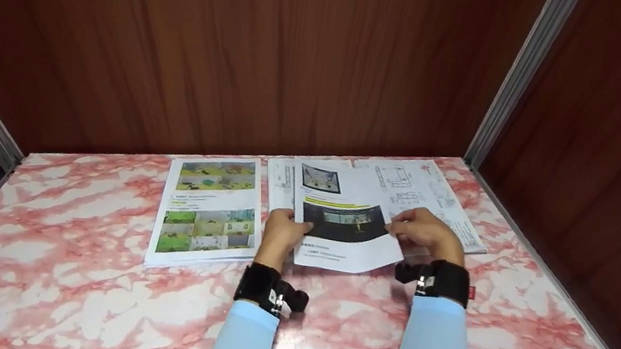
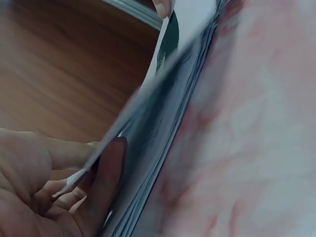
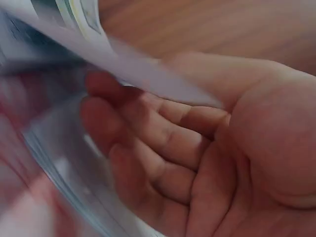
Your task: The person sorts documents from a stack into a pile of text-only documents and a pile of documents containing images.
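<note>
A printed sheet of paper (image 1: pixel 344 259), bearing two dark pictures and a yellow highlighted line, is raised and bowed between both hands. My left hand (image 1: pixel 281 232) pinches its left edge, thumb on top and fingers beneath. At the opposite edge my right hand (image 1: pixel 425 232) pinches the sheet between thumb and fingers. Below the lifted sheet lies a stack of papers (image 2: pixel 148 182), seen edge-on in the left wrist view. In the right wrist view the sheet (image 3: pixel 123 69) passes under the thumb, with the other fingers (image 3: pixel 168 133) curled below it.
Left of the hands lies another stack of printed pages (image 1: pixel 210 230) with colour pictures. Pages with line drawings (image 1: pixel 446 210) spread at the back right. The pink-and-white marbled table (image 1: pixel 82 300) meets brown wood-grain panels (image 1: pixel 212 49) at the back and sides.
</note>
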Demonstrator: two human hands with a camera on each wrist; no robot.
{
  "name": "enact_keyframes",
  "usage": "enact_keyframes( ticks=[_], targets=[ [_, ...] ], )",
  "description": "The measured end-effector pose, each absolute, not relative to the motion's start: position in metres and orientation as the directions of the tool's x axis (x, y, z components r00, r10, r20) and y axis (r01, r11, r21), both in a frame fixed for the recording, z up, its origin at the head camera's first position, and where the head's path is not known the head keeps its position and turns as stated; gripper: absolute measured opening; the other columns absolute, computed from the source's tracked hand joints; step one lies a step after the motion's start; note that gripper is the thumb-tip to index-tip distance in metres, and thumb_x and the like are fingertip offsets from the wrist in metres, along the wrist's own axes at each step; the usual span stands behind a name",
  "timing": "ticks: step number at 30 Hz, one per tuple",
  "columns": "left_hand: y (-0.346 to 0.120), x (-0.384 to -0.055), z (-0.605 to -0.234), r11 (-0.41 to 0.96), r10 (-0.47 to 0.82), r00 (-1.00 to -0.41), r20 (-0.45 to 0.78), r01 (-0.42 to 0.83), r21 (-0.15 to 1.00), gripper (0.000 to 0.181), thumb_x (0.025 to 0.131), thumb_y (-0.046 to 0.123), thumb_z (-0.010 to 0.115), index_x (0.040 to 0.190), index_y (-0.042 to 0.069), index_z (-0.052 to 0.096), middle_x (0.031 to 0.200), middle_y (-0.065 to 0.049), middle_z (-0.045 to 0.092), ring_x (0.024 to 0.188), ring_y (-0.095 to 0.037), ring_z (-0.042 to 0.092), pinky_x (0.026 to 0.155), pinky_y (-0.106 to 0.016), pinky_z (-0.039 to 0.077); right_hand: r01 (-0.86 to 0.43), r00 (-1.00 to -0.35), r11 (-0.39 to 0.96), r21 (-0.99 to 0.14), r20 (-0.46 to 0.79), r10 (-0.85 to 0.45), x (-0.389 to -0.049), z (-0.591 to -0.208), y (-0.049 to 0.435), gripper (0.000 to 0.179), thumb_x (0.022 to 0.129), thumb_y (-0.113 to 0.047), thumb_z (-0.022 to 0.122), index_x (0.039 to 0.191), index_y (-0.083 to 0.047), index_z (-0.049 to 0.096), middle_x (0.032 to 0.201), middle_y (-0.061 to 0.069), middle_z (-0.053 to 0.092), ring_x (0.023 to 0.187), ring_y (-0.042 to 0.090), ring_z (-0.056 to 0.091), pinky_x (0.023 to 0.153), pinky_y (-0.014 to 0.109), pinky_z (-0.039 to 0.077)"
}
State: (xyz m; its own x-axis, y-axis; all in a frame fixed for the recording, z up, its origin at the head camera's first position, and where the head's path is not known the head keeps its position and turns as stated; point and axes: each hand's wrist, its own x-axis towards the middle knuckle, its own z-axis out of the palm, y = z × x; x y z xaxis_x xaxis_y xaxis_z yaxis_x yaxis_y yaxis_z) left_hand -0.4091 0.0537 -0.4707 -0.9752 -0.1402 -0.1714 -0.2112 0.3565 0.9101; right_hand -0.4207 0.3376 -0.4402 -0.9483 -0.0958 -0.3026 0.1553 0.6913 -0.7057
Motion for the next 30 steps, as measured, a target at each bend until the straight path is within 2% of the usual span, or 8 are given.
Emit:
enact_keyframes(
  ticks=[5, 10, 16, 23, 30],
  targets=[
    [0.040, -0.410, -0.470, 0.367, -0.174, -0.974, -0.143, -0.199, 0.909, 0.034, 0.077, 0.018, 0.071, 0.106, 0.000, 0.067, 0.100, -0.014, 0.067, 0.096, -0.026, 0.060, 0.087, -0.036, 0.048, 0.131, -0.958, 0.670, -0.730, -0.267, -0.103, -0.428, -0.442, 0.320, 0.024, 0.081, -0.022, 0.063, 0.096, -0.004, 0.066, 0.080, 0.000, 0.058, 0.071, 0.013, 0.055, 0.066, 0.025, 0.048],
    [0.027, -0.410, -0.470, 0.351, -0.208, -0.966, -0.156, -0.223, 0.909, 0.036, 0.077, 0.019, 0.071, 0.107, 0.000, 0.066, 0.105, -0.014, 0.066, 0.101, -0.027, 0.058, 0.089, -0.036, 0.046, 0.160, -0.956, 0.614, -0.773, -0.277, -0.099, -0.430, -0.442, 0.310, 0.019, 0.078, -0.017, 0.063, 0.091, -0.003, 0.066, 0.074, -0.002, 0.056, 0.064, 0.010, 0.055, 0.064, 0.027, 0.051],
    [0.008, -0.409, -0.467, 0.299, -0.223, -0.954, -0.198, -0.261, 0.918, 0.038, 0.076, 0.018, 0.071, 0.109, 0.002, 0.065, 0.108, -0.013, 0.064, 0.102, -0.026, 0.057, 0.091, -0.037, 0.045, 0.128, -0.954, 0.608, -0.784, -0.266, -0.142, -0.432, -0.440, 0.297, 0.022, 0.082, -0.021, 0.064, 0.094, -0.003, 0.065, 0.078, 0.000, 0.057, 0.070, 0.013, 0.056, 0.067, 0.028, 0.052],
    [-0.024, -0.408, -0.456, 0.274, -0.236, -0.942, -0.239, -0.300, 0.914, 0.042, 0.078, 0.020, 0.070, 0.116, 0.003, 0.060, 0.116, -0.011, 0.060, 0.108, -0.026, 0.054, 0.094, -0.039, 0.044, 0.089, -0.950, 0.532, -0.842, -0.232, -0.210, -0.438, -0.433, 0.264, 0.022, 0.084, -0.022, 0.062, 0.094, -0.003, 0.063, 0.080, 0.002, 0.059, 0.070, 0.014, 0.058, 0.072, 0.037, 0.054],
    [-0.052, -0.406, -0.452, 0.331, -0.267, -0.943, -0.196, -0.281, 0.901, 0.037, 0.079, 0.021, 0.069, 0.111, 0.004, 0.063, 0.114, -0.012, 0.062, 0.105, -0.027, 0.055, 0.092, -0.039, 0.044, 0.072, -0.957, 0.439, -0.896, -0.187, -0.223, -0.441, -0.427, 0.234, 0.025, 0.085, -0.021, 0.063, 0.099, 0.000, 0.062, 0.077, 0.003, 0.060, 0.065, 0.014, 0.059, 0.067, 0.033, 0.055]
  ],
)
